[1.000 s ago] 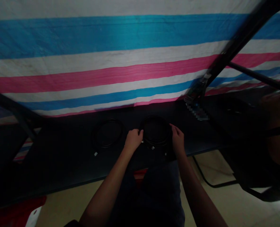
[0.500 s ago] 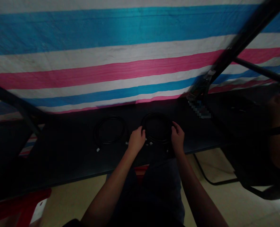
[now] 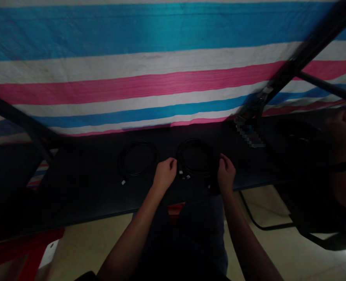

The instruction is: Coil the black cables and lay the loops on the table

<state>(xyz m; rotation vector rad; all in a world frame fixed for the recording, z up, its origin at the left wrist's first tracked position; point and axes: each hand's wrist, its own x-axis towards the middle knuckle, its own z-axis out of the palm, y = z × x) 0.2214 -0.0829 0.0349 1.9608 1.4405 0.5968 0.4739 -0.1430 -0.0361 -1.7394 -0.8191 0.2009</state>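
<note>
Two coiled black cables lie on the dark table. The left coil (image 3: 135, 174) has a pale connector (image 3: 123, 182) at its lower left. The right coil (image 3: 194, 171) lies between my hands, with small pale connectors (image 3: 188, 177) along its near side. My left hand (image 3: 165, 173) is at the left edge of the right coil, its fingers curled and pressed together with nothing visible in them. My right hand (image 3: 227, 174) is a little right of that coil, apart from it, fingers bent and slightly apart, holding nothing I can see.
A striped sheet (image 3: 173, 62) hangs behind the dark table (image 3: 96, 195). Metal posts slant at both sides. A clear bottle (image 3: 250, 109) leans at the back right. Another person's hand (image 3: 344, 127) is at the far right. A red stool (image 3: 35, 249) stands lower left.
Both hands have moved off the right coil, the left slightly leftward and the right further to the right. The view has shifted a little.
</note>
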